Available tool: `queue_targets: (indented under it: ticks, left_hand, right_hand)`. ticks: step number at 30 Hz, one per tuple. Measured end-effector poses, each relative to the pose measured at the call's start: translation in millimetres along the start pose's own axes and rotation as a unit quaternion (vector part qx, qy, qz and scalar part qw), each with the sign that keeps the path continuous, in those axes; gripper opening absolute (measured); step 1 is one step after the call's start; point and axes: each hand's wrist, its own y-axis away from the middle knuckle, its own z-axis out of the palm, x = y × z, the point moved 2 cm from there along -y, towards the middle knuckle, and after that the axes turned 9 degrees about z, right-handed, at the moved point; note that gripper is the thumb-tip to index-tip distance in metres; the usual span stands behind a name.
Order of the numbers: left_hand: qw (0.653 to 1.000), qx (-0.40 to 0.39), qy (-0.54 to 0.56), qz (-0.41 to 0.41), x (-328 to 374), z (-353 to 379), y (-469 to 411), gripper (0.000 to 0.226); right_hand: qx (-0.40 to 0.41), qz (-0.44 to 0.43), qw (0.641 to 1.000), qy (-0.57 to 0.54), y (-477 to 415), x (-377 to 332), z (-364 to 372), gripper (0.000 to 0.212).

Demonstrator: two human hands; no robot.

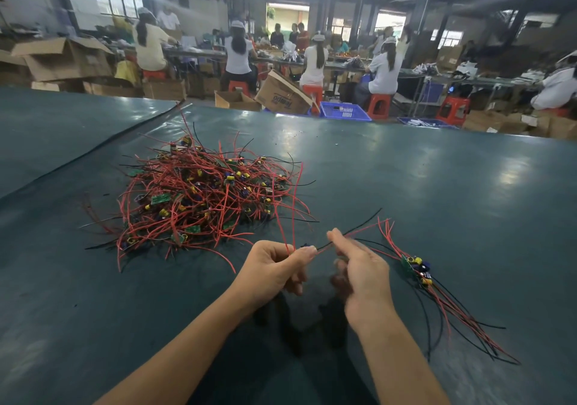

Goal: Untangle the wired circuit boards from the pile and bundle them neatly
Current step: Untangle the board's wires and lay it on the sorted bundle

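Observation:
A tangled pile of small green circuit boards with red and black wires (203,198) lies on the dark green table (437,186), ahead and to my left. My left hand (274,267) pinches a wired board; its red wires (292,204) rise from my fingers toward the pile. My right hand (359,267) grips the same board's black and red wires just to the right of it. A small sorted bundle of boards (416,268) rests right of my right hand, its wires trailing toward the near right.
The table's far edge runs across the view. Beyond it are cardboard boxes (282,95), blue crates (345,111), red stools and several seated people at long benches. A seam in the table cover (93,151) runs diagonally at the left.

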Motion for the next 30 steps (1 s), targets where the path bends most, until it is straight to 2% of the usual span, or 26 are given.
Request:
queue_targets:
  ticks: [3, 9, 14, 17, 21, 23, 26, 30]
  left_hand:
    - [1.0, -0.006, -0.003, 0.001, 3.1, -3.4, 0.6, 0.045]
    - [1.0, -0.007, 0.001, -0.009, 4.2, -8.6, -0.8, 0.042]
    - [0.992, 0.118, -0.01, -0.049, -1.6, -17.9, -2.8, 0.032]
    - [0.977, 0.195, 0.064, -0.062, -1.4, -23.4, -5.1, 0.022]
    - [0.946, 0.265, 0.17, -0.077, -0.6, -26.8, -7.5, 0.016]
    - [0.936, 0.282, 0.198, -0.077, -1.3, -28.4, -8.5, 0.019]
    - [0.93, 0.27, 0.236, -0.078, -1.9, -31.5, -10.5, 0.019]
    - [0.945, 0.169, 0.264, -0.097, -4.2, -25.7, -11.8, 0.044]
  right_hand:
    - [0.016, 0.003, 0.996, -0.086, -8.6, -15.8, -14.8, 0.008]
    - [0.017, -0.027, 0.99, -0.136, -15.0, -24.6, -26.9, 0.008]
    - [0.007, -0.052, 0.992, -0.119, -13.9, -16.0, -22.7, 0.013]
    - [-0.029, -0.058, 0.994, -0.09, -12.6, -13.9, -21.2, 0.013]
    - [-0.119, -0.086, 0.989, -0.035, -5.1, -12.7, -14.5, 0.019]
    - [-0.154, -0.09, 0.984, -0.028, -1.7, -10.6, -12.2, 0.034]
    - [-0.169, -0.087, 0.981, -0.033, -0.6, -8.5, -11.7, 0.05]
    - [-0.148, -0.098, 0.981, 0.076, 2.7, 0.0, -3.9, 0.035]
